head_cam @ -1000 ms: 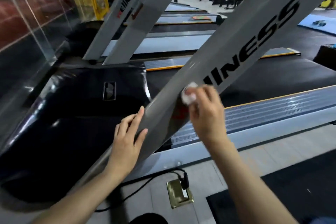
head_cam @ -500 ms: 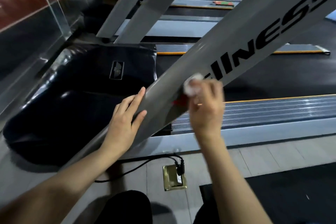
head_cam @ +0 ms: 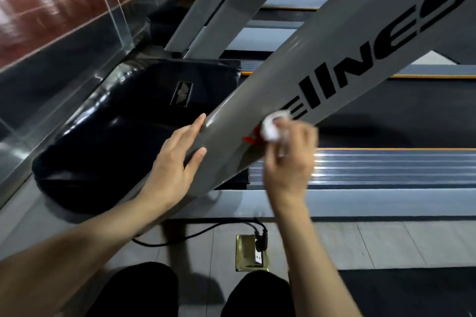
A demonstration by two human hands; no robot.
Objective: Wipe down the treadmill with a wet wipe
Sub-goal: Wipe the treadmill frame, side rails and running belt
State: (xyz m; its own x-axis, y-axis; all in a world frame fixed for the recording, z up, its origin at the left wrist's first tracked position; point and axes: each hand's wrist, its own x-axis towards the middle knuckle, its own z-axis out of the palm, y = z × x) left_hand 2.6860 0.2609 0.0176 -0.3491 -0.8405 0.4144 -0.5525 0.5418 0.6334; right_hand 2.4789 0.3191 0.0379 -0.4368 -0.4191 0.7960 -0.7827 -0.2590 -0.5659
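Note:
A wide grey slanted post of the treadmill [head_cam: 304, 67] with black lettering and a red first letter runs from lower left to upper right. My right hand [head_cam: 288, 159] pinches a balled white wet wipe [head_cam: 270, 128] and presses it on the post by the red letter; the hand is blurred by motion. My left hand [head_cam: 177, 159] lies flat with straight fingers on the post's left edge, thumb on its face. The glossy black motor cover [head_cam: 123, 134] sits behind the post, and the black belt [head_cam: 401, 110] lies to the right.
A black cable [head_cam: 195, 234] runs to a brass floor socket [head_cam: 251, 255] on the grey tile between my knees. A glass wall [head_cam: 67, 41] rises at left. A second grey post [head_cam: 213, 5] and more treadmills stand behind. Ribbed side rail [head_cam: 386, 167] runs at right.
The view has tilted down and drawn closer to the post. My right hand keeps rubbing the wipe near the red letter, shifted slightly down the post. My left hand stays on the post's edge.

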